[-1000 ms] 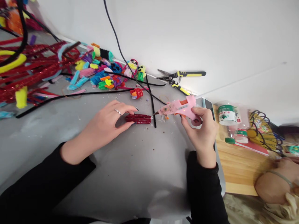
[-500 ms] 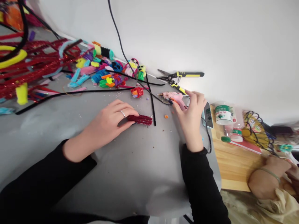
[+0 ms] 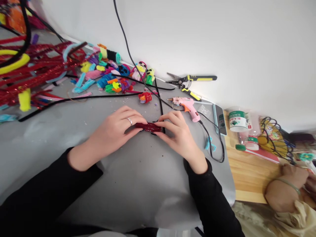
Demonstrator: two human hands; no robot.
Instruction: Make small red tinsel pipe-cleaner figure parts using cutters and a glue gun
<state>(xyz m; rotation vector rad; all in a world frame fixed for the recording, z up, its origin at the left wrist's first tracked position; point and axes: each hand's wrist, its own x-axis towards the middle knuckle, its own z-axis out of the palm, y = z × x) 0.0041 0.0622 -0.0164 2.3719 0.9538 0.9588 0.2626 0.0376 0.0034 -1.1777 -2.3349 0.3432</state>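
Note:
A bundle of dark red, glittery pipe cleaners (image 3: 148, 127) lies level at the middle of the grey table. My left hand (image 3: 120, 126), with a ring on one finger, is closed on the bundle's left end. At the opposite end, my right hand (image 3: 178, 133) pinches it between thumb and fingers. Beyond my right hand, a pink glue gun (image 3: 189, 107) rests on the table with its nozzle pointing left. A black pipe cleaner (image 3: 158, 95) passes behind the bundle, partly covered by my right fingers.
Wire-cutting pliers (image 3: 190, 80) lie by the wall. Colourful pipe-cleaner figures (image 3: 118, 77) and long red tinsel stems (image 3: 44, 69) crowd the left back. A phone (image 3: 220, 120) lies at the right edge. Past it are bottles (image 3: 238, 120) on a wooden surface and another person's arm (image 3: 281, 194).
My right hand has put the glue gun down on the table near the pliers and moved left to grip the bundle's right end. My left hand still holds the left end.

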